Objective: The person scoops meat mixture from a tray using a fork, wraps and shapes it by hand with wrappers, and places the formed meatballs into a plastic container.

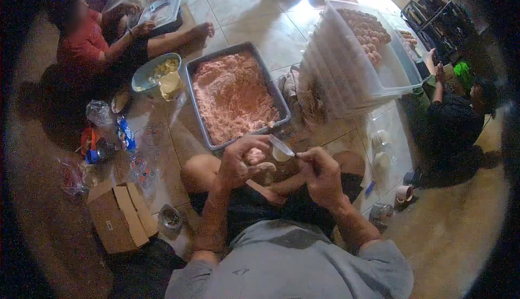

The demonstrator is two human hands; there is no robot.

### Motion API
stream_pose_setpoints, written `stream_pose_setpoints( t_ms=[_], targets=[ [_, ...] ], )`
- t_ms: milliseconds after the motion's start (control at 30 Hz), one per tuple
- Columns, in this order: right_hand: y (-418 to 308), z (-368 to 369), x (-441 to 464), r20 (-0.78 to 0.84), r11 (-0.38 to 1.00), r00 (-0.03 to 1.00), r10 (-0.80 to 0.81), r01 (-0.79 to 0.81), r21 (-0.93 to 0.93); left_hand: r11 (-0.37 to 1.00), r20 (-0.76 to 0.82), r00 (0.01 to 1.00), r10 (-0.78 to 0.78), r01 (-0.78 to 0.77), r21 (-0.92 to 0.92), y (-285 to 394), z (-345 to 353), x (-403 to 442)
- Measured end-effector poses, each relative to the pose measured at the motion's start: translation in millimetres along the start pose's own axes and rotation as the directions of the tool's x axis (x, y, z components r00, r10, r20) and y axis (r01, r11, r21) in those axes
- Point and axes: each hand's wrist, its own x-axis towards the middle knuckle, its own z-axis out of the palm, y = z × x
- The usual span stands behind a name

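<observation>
My left hand [244, 161] is curled around a small lump of pink dough [253, 156]. In my right hand [319, 172] is the handle of a small knife-like tool [281, 145], whose pale, flat blade points up and left toward my left hand. Just beyond both hands lies a grey rectangular tub [284, 116] filled with crumbly pink dough [233, 96]. A small pale round thing [281, 155] shows between my hands, partly hidden by the tool.
Stacked clear trays [398, 89] holding shaped pieces stand at right. At left are a bowl [142, 77] with yellow contents, packets and a cardboard box [122, 215]. A person [89, 42] sits at upper left, another [452, 112] at right. A jar [381, 212] stands lower right.
</observation>
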Motion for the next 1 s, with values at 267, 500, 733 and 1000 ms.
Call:
stream_pose_setpoints(
  t_ms=[267, 500, 733, 1000],
  targets=[
    [-1.3, 6.1, -1.0, 0.026, 0.998, 0.999, 0.038, -0.039, 0.04, 0.982, 0.023, 0.983, -0.185, 0.184, 0.037, 14.0, -4.1, -0.4],
    [5.1, 16.3, -3.5, 0.112, 0.999, 0.993, -0.037, 0.034, 0.021, 0.995, -0.054, 0.994, -0.096, 0.098, 0.036, 12.4, 1.3, -3.9],
    [8.6, 9.5, -0.2, 0.203, 0.995, 0.978, -0.053, 0.069, -0.072, 0.976, 0.068, 0.983, -0.17, 0.178, -0.128, -2.9, -0.5, -3.1],
    [-4.3, -1.3, 0.8, -0.084, 0.974, 0.995, 0.051, -0.031, 0.223, 0.982, 0.098, 0.977, -0.187, 0.188, 0.008, 27.7, -15.6, 2.7]
  ],
)
